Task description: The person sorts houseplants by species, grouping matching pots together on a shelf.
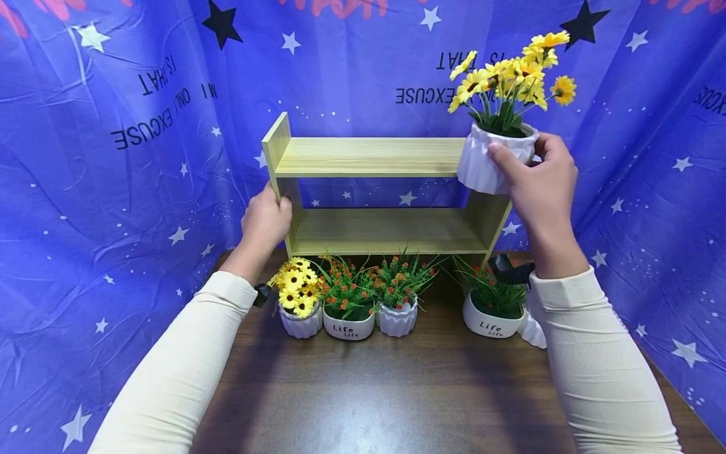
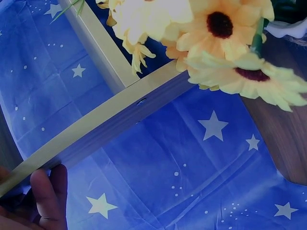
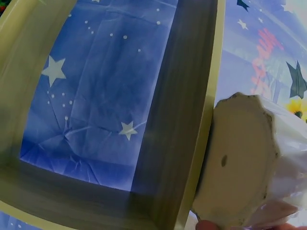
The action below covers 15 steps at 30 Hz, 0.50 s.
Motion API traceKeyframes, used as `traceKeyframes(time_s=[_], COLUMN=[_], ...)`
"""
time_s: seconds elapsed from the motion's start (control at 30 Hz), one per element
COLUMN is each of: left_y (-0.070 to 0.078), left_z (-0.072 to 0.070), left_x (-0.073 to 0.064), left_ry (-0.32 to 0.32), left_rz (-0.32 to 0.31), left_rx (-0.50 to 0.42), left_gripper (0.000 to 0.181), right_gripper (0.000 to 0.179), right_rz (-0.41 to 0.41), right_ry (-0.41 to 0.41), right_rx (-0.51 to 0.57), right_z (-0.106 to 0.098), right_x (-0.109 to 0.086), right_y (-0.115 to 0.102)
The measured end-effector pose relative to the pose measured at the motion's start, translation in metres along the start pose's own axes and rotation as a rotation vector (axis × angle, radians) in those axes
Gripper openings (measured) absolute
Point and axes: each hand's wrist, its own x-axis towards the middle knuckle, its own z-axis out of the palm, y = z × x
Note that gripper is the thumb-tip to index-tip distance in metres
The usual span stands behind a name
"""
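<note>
A two-tier light wooden shelf (image 1: 368, 157) stands upright at the back of the table. My left hand (image 1: 266, 217) grips its left side panel, fingers behind and thumb at the front edge; in the left wrist view, curled fingers (image 2: 48, 196) show at the board. With my right hand (image 1: 544, 180) I hold a white ribbed flowerpot (image 1: 489, 161) with yellow daisies (image 1: 510, 79) at the right end of the upper board, hiding that corner. The right wrist view shows the pot's underside (image 3: 240, 163) beside the board's edge; whether they touch I cannot tell.
In front of the shelf stand a pot of yellow sunflowers (image 1: 300, 323), a white oval "Life" planter (image 1: 348, 328), and a ribbed pot (image 1: 398, 320) with red blooms. Another "Life" planter (image 1: 492, 323) and a partly hidden white pot (image 1: 533, 331) are at right. Blue star-printed cloth (image 1: 142, 189) surrounds the table.
</note>
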Motion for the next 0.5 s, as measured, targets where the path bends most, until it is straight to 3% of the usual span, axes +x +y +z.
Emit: traceKeyframes(time_s=[0.27,0.5], left_y=[0.001,0.002], left_z=[-0.002,-0.003], left_x=[-0.001,0.000], left_ry=[-0.008,-0.020], left_rz=[-0.007,-0.012], left_rx=[-0.003,-0.010], left_gripper=[0.030,0.030], right_gripper=[0.072,0.082], right_rz=[0.012,0.036], right_ry=[-0.133,-0.244], right_rx=[-0.213,-0.316], right_z=[0.002,0.008], right_x=[0.017,0.032], right_y=[-0.008,-0.012])
